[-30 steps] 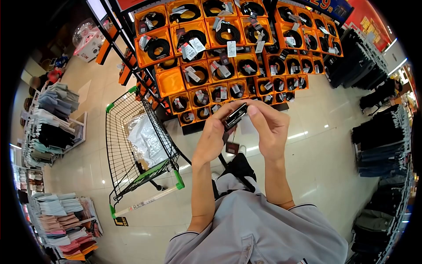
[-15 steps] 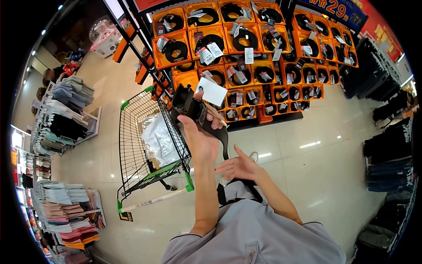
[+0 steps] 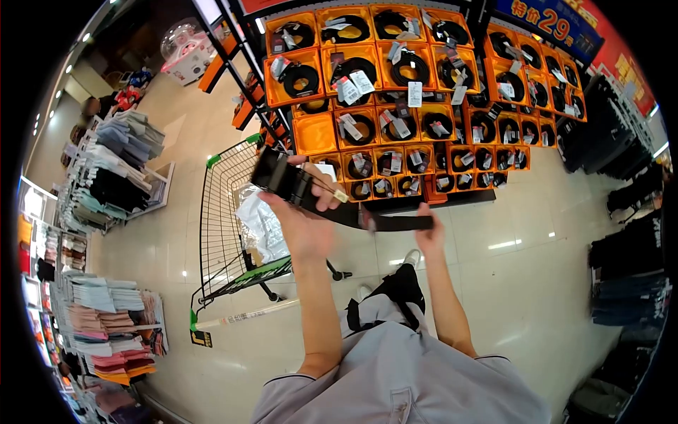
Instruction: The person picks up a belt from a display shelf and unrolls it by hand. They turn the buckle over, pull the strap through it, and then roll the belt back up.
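Note:
A black belt (image 3: 399,223) is stretched between my two hands in front of the rack. My left hand (image 3: 307,230) is closed around its buckle end, where the dark buckle (image 3: 274,172) sticks out beyond the thumb. A white tag (image 3: 326,170) shows behind my left fingers, and a small pale tag (image 3: 340,195) hangs over them. On the right, the fingers of my right hand (image 3: 429,232) pinch the strap's free end. The strap runs roughly level, sagging slightly near the left hand.
A wire shopping cart (image 3: 224,219) with a silvery bag (image 3: 261,222) stands to my left. Ahead, a rack of orange boxes (image 3: 315,134) displays coiled belts (image 3: 301,81). Clothes racks (image 3: 113,177) line the left, and dark trousers (image 3: 600,134) hang at right.
My right hand has gone up and right and now grips the strap's free end, pulling the hanging strap out sideways. My left hand has shifted left with the buckle end, turning the white tag away.

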### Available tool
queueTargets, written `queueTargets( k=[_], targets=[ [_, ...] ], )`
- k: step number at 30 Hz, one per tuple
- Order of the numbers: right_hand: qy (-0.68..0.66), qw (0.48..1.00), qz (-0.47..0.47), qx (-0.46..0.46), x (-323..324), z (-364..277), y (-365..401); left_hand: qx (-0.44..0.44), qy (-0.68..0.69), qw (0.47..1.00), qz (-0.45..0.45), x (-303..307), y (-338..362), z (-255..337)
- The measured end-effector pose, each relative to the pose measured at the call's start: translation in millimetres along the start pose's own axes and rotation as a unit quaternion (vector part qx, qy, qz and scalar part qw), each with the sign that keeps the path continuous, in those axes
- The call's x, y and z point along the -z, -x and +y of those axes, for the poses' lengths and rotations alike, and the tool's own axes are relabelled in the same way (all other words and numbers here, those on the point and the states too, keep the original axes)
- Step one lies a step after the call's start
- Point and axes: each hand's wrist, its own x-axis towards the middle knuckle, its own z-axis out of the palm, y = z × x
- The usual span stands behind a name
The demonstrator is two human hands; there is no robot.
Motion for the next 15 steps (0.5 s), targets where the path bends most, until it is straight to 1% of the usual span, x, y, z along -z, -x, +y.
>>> queueTargets(
  k=[1, 2, 3, 4, 6, 7, 8, 9, 10, 11, 12, 13, 14, 15],
  targets=[
    [0.022, 0.999, 0.024, 0.042, -1.5, -22.4, 11.1, -0.011, -0.029, 1.0, -0.001, 4.8, -1.6, 7.6],
    [-0.047, 0.992, 0.107, 0.046, 8.8, -47.7, 10.4, -0.022, -0.058, 0.998, -0.002, 10.2, -3.7, 14.8],
    [-0.014, 0.988, 0.124, 0.088, 55.5, -79.7, -10.3, -0.035, -0.091, 0.995, -0.019, 19.2, -6.0, 19.7],
    [0.008, 0.991, 0.091, 0.099, 82.6, -109.4, -8.5, -0.041, -0.091, 0.995, -0.015, 24.6, -6.5, 24.3],
    [0.027, 0.975, 0.138, 0.171, 71.7, -143.8, 15.0, -0.008, -0.153, 0.988, 0.006, 31.4, -7.2, 29.9],
    [0.008, 0.978, 0.119, 0.173, 93.3, -171.7, 12.8, -0.009, -0.149, 0.989, 0.026, 29.0, -6.8, 28.9],
    [-0.01, 0.977, 0.099, 0.191, 91.6, -191.9, 21.3, -0.011, -0.145, 0.989, 0.03, 29.3, -8.0, 28.9],
    [-0.063, 0.968, 0.139, 0.199, 50.2, -197.3, 47.2, -0.01, -0.158, 0.987, 0.042, 30.1, -9.0, 28.0],
    [-0.163, 0.966, 0.066, 0.189, 53.3, -221.0, 52.1, -0.008, -0.17, 0.984, 0.055, 31.1, -9.2, 27.1],
    [-0.128, 0.964, 0.06, 0.227, 39.0, -235.8, 62.8, -0.007, -0.167, 0.984, 0.059, 31.7, -9.3, 26.6],
    [-0.124, 0.966, -0.015, 0.227, 48.9, -263.5, 66.1, 0.0, -0.163, 0.985, 0.064, 32.2, -9.7, 27.1],
    [-0.154, 0.955, -0.02, 0.252, 43.6, -284.1, 72.6, 0.008, -0.158, 0.985, 0.068, 33.1, -10.1, 27.8],
    [-0.074, 0.946, 0.029, 0.315, 38.7, -305.1, 78.5, 0.015, -0.154, 0.985, 0.071, 34.2, -11.8, 29.0],
    [-0.064, 0.953, -0.036, 0.294, 31.0, -325.8, 87.4, 0.018, -0.144, 0.987, 0.072, 40.3, -13.8, 29.1]
  ],
)
